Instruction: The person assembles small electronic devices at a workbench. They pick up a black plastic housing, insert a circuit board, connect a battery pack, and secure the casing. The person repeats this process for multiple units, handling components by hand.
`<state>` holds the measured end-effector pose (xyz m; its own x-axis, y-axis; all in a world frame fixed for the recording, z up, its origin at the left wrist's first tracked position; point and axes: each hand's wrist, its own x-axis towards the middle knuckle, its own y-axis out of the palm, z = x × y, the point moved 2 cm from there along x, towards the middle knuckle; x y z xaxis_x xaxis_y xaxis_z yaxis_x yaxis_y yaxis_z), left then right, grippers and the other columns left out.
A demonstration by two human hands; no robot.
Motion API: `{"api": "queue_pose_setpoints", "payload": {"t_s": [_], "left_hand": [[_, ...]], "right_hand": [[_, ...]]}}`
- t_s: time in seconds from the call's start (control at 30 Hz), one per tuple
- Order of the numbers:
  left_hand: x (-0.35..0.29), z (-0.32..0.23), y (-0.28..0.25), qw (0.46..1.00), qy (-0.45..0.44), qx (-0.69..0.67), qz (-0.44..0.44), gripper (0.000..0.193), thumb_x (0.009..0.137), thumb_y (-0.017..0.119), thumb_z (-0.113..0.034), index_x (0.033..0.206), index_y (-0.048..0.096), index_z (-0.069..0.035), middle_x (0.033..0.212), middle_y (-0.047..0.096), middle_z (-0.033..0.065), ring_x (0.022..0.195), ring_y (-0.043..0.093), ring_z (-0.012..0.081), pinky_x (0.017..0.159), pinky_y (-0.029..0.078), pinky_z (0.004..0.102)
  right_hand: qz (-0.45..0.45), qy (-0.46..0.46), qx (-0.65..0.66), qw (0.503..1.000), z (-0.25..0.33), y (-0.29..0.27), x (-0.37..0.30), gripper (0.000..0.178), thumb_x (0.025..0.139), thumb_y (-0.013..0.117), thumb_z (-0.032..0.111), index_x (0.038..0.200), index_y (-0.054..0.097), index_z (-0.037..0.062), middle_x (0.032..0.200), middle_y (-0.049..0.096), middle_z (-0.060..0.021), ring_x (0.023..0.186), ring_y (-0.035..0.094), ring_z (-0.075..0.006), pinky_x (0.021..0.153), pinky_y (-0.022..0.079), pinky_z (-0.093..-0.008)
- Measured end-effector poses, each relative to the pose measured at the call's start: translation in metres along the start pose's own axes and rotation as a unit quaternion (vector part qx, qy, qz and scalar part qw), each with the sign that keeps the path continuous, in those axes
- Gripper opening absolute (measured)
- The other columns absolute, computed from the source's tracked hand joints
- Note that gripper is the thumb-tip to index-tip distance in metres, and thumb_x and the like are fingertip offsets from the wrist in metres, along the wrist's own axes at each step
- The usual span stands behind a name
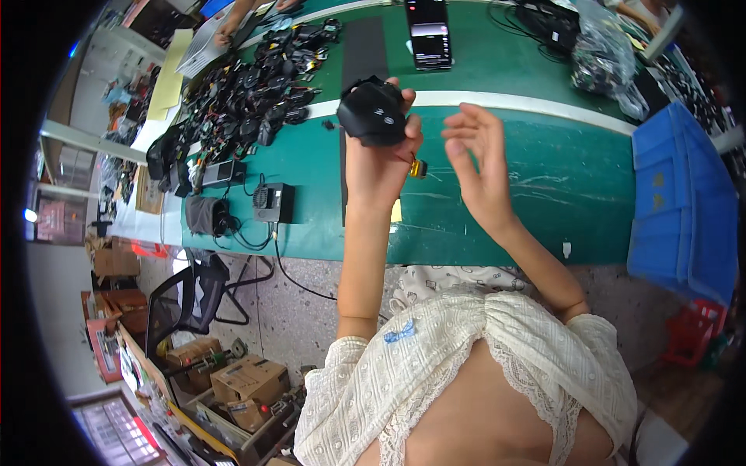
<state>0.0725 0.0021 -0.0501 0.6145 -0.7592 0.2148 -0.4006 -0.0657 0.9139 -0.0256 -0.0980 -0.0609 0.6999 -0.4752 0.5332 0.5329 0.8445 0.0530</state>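
My left hand (378, 167) is raised over the green table, palm up, with its fingers wrapped round a black plastic housing (373, 115) that has small light marks on its face. By a thin wire, a small yellow-and-black part (419, 168) hangs beside that hand. A short black bit sticks out at the housing's left side. To the right, apart from the housing, my right hand (483, 159) is held up with nothing in it, its fingers loosely bent and the thumb apart.
A heap of black parts with wires (252, 93) covers the table's left. A smartphone (430, 35) stands at the back. Nearer left are a black box with a cable (272, 203) and a dark pouch (207, 216). A blue bin (674, 202) borders the right; another person's hand (225, 33) shows far left.
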Motion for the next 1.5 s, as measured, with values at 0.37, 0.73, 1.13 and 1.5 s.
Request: {"api": "queue_pose_setpoints", "payload": {"t_s": [0.37, 0.73, 1.13, 1.5], "left_hand": [[-0.025, 0.051, 0.055, 0.818, 0.182, 0.522, -0.156, 0.047, 0.09, 0.052, -0.015, 0.128, 0.026, -0.003, 0.105, 0.044, 0.0104, 0.093, 0.046, 0.0143, 0.081, 0.039, 0.0255], [-0.035, 0.072, 0.062, 0.764, 0.178, 0.603, -0.146, 0.039, 0.094, 0.043, -0.025, 0.129, 0.035, -0.008, 0.107, 0.051, 0.0106, 0.092, 0.056, 0.0148, 0.065, 0.05, 0.0252], [-0.032, 0.09, 0.073, 0.918, 0.078, 0.382, -0.078, 0.052, 0.094, 0.043, -0.025, 0.137, 0.019, -0.006, 0.109, 0.05, 0.0139, 0.093, 0.057, 0.0226, 0.072, 0.055, 0.034], [-0.049, 0.084, 0.066, 0.563, 0.439, 0.7, 0.023, 0.039, 0.076, 0.063, -0.001, 0.11, 0.046, -0.004, 0.108, 0.042, 0.0138, 0.098, 0.05, 0.0245, 0.093, 0.042, 0.0435]], "right_hand": [[0.026, 0.096, 0.144, 0.985, 0.043, -0.021, -0.021, 0.033, 0.088, 0.055, 0.01, 0.115, 0.04, -0.0023, 0.091, 0.055, -0.0077, 0.076, 0.059, -0.0129, 0.064, 0.051, -0.0243], [0.059, 0.135, 0.072, 0.986, 0.043, -0.069, -0.011, 0.023, 0.093, 0.042, 0.01, 0.112, 0.043, -0.0028, 0.088, 0.059, -0.0082, 0.066, 0.056, -0.0092, 0.055, 0.048, -0.0224], [0.061, 0.155, 0.154, 0.974, 0.051, -0.088, -0.006, 0.026, 0.093, 0.046, 0.015, 0.113, 0.043, -0.0014, 0.081, 0.058, -0.0061, 0.053, 0.054, -0.0055, 0.042, 0.043, -0.0191], [-0.032, 0.104, 0.128, 0.986, 0.048, -0.069, 0.0, 0.026, 0.093, 0.046, 0.014, 0.114, 0.041, -0.0003, 0.095, 0.057, -0.0069, 0.063, 0.054, -0.0052, 0.05, 0.046, -0.0192]]}}
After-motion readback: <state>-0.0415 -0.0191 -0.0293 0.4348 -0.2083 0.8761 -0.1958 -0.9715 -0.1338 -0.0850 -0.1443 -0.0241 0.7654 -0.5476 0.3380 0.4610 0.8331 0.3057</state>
